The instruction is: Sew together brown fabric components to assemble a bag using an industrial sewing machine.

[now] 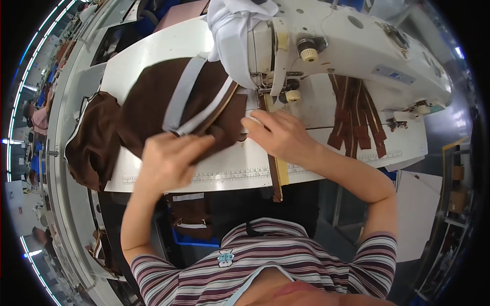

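A dark brown fabric piece [148,102] with pale grey strips and a gold-toothed zipper [227,102] lies left of the sewing machine's needle area [263,84]. At its near edge my left hand [171,158] is closed on the cloth, its fingers slightly smeared by motion. My right hand [283,133] is beside the needle area with fingers curled together; what they pinch is hidden. Under that hand runs a brown zipper tape [275,178] with gold teeth, from the presser foot over the table's near edge. A yellow strip [283,171] lies alongside it.
The white sewing machine [357,46] spans the far right, with a pale cloth [237,30] draped at its head. Several brown zippers [352,112] lie right of my right hand. A ruler strip [214,176] follows the near edge. Bunched brown fabric [92,143] hangs off the left.
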Motion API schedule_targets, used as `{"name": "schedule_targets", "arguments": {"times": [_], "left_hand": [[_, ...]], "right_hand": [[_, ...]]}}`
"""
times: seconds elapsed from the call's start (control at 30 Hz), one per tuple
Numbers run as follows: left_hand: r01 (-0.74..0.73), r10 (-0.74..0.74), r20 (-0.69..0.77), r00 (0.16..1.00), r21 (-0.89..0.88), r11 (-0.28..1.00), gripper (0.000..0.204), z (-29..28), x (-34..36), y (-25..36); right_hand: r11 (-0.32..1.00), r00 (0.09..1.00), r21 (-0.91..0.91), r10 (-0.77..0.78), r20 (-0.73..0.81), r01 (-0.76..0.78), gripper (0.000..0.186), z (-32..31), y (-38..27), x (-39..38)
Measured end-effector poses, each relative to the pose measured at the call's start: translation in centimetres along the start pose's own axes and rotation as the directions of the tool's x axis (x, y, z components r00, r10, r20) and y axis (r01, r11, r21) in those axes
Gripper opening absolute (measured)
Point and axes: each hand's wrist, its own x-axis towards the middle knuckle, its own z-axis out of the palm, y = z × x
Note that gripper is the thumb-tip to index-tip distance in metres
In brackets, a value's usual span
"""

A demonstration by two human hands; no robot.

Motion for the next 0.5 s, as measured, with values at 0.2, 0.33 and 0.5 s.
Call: {"name": "schedule_targets", "arguments": {"times": [0.2, 0.33, 0.5], "left_hand": [[0.306, -0.165, 0.403, 0.9, -0.315, 0.898, 0.04, 1.1, -2.1, 3.8], [0.23, 0.043, 0.408, 0.912, -0.597, 0.769, 0.038, -0.5, -0.1, 1.1], [0.185, -0.142, 0.123, 0.982, -0.492, 0.851, 0.024, 5.6, 7.0, -3.8]], "right_hand": [[0.992, 0.984, 0.02, -0.13, 0.125, 0.128, 0.038, 2.4, -0.9, 0.7], [0.981, 0.971, -0.028, -0.186, 0.147, 0.192, 0.03, 1.8, 0.1, 0.4], [0.95, 0.955, -0.101, -0.29, 0.054, 0.294, 0.024, 1.0, 0.3, 0.6]]}}
